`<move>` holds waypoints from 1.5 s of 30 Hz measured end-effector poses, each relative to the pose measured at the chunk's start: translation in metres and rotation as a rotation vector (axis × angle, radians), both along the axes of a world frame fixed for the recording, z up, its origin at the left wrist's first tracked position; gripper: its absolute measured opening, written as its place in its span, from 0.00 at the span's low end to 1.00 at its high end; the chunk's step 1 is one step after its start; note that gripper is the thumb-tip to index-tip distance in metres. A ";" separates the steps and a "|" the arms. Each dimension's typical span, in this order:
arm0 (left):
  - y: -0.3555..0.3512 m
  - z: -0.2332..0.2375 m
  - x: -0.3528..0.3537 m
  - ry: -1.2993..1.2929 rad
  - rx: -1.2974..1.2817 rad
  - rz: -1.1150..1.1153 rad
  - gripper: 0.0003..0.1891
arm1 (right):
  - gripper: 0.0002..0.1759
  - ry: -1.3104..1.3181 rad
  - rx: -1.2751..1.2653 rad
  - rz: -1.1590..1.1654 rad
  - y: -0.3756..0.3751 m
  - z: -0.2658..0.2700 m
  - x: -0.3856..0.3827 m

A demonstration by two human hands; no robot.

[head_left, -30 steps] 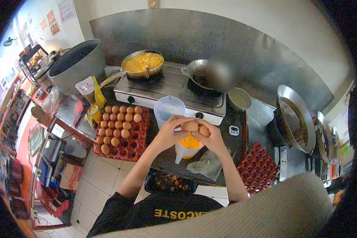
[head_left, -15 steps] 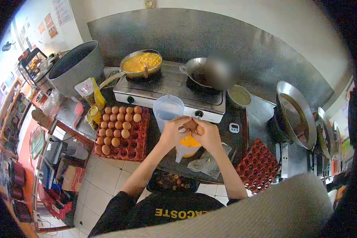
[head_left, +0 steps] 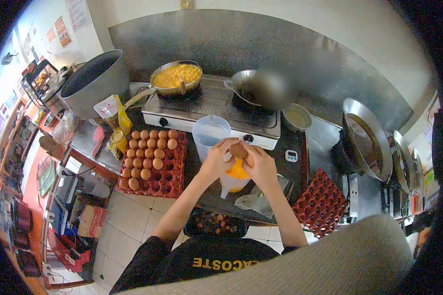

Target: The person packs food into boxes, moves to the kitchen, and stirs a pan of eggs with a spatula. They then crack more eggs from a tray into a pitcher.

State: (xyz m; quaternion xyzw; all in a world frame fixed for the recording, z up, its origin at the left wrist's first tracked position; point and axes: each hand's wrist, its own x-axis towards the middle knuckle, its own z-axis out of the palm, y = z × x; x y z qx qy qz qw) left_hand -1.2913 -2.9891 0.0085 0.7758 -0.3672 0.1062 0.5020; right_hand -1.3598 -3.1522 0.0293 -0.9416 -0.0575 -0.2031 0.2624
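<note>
Over a translucent plastic pitcher [head_left: 225, 191], my left hand [head_left: 218, 158] and my right hand [head_left: 259, 165] grip a brown egg [head_left: 238, 151] between them. The fingers of both hands are curled around its shell. Orange yolk [head_left: 238, 169] shows right below the egg, at the mouth of the pitcher. A second clear jug [head_left: 211, 132] stands just beyond my left hand. To the left, a red egg tray [head_left: 168, 186] holds several brown eggs, with bare pockets along its right and front.
Behind the hands is a two-burner stove [head_left: 211, 105] with a pan of yellow egg [head_left: 177, 77] and a dark wok [head_left: 242, 82]. A white timer [head_left: 291, 156], a plastic bag [head_left: 258, 200] and a second red tray [head_left: 321, 205] lie to the right. Below the counter edge sits a shell bin [head_left: 215, 223].
The brown egg sits slightly higher between my fingers, and more orange yolk shows beneath it in the pitcher. Both hands stay over the pitcher. The view has shifted slightly.
</note>
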 end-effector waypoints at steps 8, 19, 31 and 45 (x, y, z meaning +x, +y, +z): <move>0.024 0.016 -0.012 0.319 -0.412 -0.230 0.24 | 0.28 0.113 0.841 -0.070 0.001 -0.019 -0.006; 0.234 -0.070 -0.028 -0.121 0.701 0.818 0.22 | 0.27 0.974 1.281 0.295 0.074 -0.053 -0.101; 0.260 -0.085 -0.023 -0.199 0.818 0.742 0.23 | 0.26 1.055 0.813 0.194 0.093 -0.203 -0.127; 0.056 0.039 -0.063 0.291 -0.168 0.014 0.25 | 0.26 -0.454 0.192 0.162 0.062 0.043 -0.075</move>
